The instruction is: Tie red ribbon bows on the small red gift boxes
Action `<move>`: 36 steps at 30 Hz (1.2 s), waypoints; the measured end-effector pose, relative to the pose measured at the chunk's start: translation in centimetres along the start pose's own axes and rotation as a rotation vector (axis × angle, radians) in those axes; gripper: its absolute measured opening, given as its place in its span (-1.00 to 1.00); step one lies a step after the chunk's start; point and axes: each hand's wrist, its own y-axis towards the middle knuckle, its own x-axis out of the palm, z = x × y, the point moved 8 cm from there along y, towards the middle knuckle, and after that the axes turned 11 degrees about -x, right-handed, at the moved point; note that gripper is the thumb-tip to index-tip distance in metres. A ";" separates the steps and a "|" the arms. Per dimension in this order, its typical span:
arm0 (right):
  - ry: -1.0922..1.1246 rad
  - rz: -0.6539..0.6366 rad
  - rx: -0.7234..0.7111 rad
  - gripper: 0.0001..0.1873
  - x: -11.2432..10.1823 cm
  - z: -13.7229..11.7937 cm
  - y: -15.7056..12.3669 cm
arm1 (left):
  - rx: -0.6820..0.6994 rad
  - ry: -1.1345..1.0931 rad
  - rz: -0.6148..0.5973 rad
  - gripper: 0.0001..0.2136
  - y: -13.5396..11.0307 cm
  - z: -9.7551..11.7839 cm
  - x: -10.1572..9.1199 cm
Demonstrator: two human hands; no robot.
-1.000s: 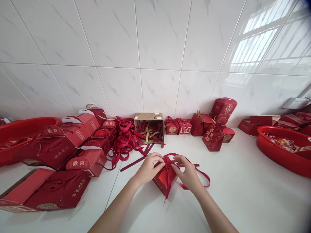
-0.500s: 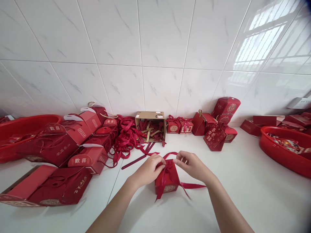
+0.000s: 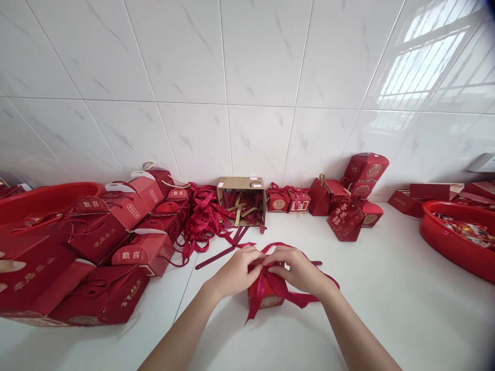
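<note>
A small red gift box (image 3: 256, 294) stands on the white countertop, with a dark red satin ribbon (image 3: 275, 284) tied across its top. My left hand (image 3: 240, 269) pinches the ribbon at the left of the knot. From the other side, my right hand (image 3: 297, 267) has its fingers closed on the ribbon near the same knot. The fingers of both hands hide the knot and most of the lid. One ribbon end hangs down the box's front, and another stretches right, looping by my right wrist.
Red boxes (image 3: 149, 250) crowd the left, where another person's hand (image 3: 11, 266) holds a large red box (image 3: 33, 263). Behind are a ribbon pile (image 3: 204, 211), a cardboard box (image 3: 242, 182) of strips and two ribboned boxes (image 3: 278, 204). A red basin (image 3: 456, 247) of sweets stands right.
My right hand has moved left to the knot, drawing the ribbon into a loop. My left hand has stayed nearly still. Another person's hand with a red box has appeared at the left.
</note>
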 end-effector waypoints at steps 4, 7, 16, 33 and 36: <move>-0.105 -0.129 -0.083 -0.58 0.8 -0.2 -0.4 | -0.019 0.000 0.009 -0.79 0.2 -0.6 -0.4; -0.160 -0.186 -0.087 -0.50 1.4 0.4 -0.8 | -0.050 -0.012 0.028 -0.78 0.3 -1.1 -0.8; -0.150 -0.175 -0.116 -0.41 1.6 0.5 -0.8 | 0.007 0.034 -0.019 -0.86 0.1 -0.6 -0.2; -0.067 -0.203 -0.086 -0.38 1.7 1.0 -0.8 | -0.025 -0.161 -0.193 -0.89 0.4 -1.8 1.1; -0.024 -0.220 -0.106 -0.36 1.8 0.4 -0.7 | -0.005 -0.197 -0.228 -0.81 0.4 -1.3 1.1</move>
